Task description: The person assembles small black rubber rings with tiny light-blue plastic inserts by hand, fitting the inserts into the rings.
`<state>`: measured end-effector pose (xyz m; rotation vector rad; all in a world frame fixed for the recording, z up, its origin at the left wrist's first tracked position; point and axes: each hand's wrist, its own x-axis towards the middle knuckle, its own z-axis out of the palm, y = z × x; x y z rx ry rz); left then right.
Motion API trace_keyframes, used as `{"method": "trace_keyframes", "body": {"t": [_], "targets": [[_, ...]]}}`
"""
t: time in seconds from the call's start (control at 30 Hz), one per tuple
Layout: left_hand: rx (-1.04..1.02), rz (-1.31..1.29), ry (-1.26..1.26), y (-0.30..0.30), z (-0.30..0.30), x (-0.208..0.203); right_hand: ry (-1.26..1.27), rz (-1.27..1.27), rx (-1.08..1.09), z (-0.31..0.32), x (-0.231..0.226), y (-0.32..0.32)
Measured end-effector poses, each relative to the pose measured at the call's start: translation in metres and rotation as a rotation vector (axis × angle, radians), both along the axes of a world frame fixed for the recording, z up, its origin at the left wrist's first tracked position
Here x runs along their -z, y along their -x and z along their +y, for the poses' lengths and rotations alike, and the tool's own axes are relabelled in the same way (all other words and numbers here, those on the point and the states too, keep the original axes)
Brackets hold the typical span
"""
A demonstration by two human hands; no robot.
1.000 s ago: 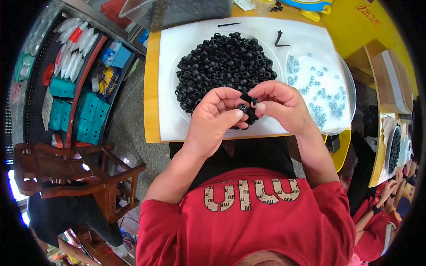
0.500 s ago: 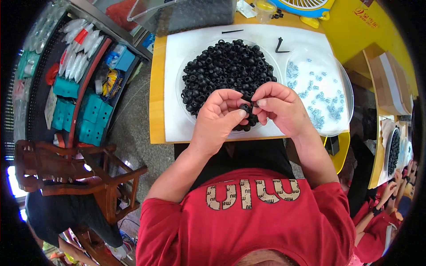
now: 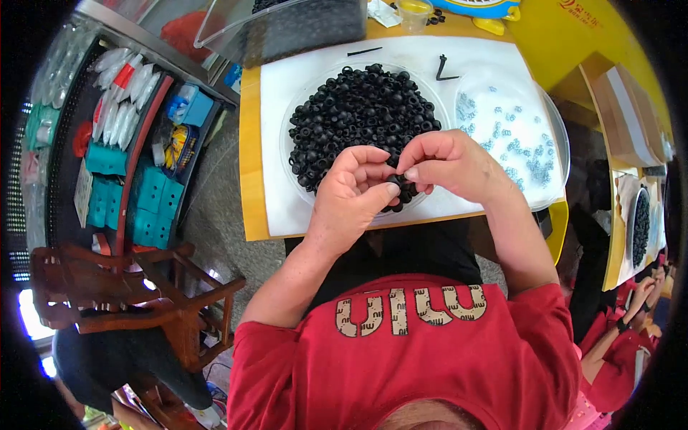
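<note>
Over the near edge of a heap of small black round parts with holes (image 3: pixel 358 107), my two hands meet. Thumb and fingers of my left hand (image 3: pixel 351 190) are closed on one small black round part (image 3: pixel 398 180). My right hand (image 3: pixel 459 166) pinches at the upper side of that part, thumb against forefinger; whatever lies between those fingertips is too small and hidden to name. The heap fills a clear round tray (image 3: pixel 288 143) on a white sheet. To its right a second clear round tray (image 3: pixel 555 115) holds small pale-blue transparent pieces (image 3: pixel 530 165).
A thin black rod (image 3: pixel 365 51) and a bent black piece (image 3: pixel 446 69) lie behind the trays. A clear bin (image 3: pixel 308 29), a small cup (image 3: pixel 414 16) and a blue-yellow fan (image 3: pixel 480 7) stand farther back. Wooden chair (image 3: pixel 172 301) and shelf are left; another person's hands (image 3: pixel 645 290) work at right.
My right hand has moved slightly left, its fingertips coming against the black part in my left hand. The whole view has shifted a little.
</note>
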<state>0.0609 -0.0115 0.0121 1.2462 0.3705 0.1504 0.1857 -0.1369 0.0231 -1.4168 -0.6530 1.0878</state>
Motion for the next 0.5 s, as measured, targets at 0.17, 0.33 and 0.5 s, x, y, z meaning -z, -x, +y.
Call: {"method": "trace_keyframes", "body": {"t": [0.17, 0.33, 0.5], "targets": [[0.045, 0.035, 0.041, -0.002, 0.000, 0.002, 0.043, -0.053, -0.273, 0.003, -0.006, -0.018], [-0.035, 0.048, 0.113, -0.004, -0.003, -0.003, -0.015, -0.101, -0.132, 0.005, -0.001, -0.011], [-0.094, 0.011, 0.204, -0.002, -0.006, -0.004, -0.300, -0.800, 0.124, -0.002, 0.011, 0.013]]}}
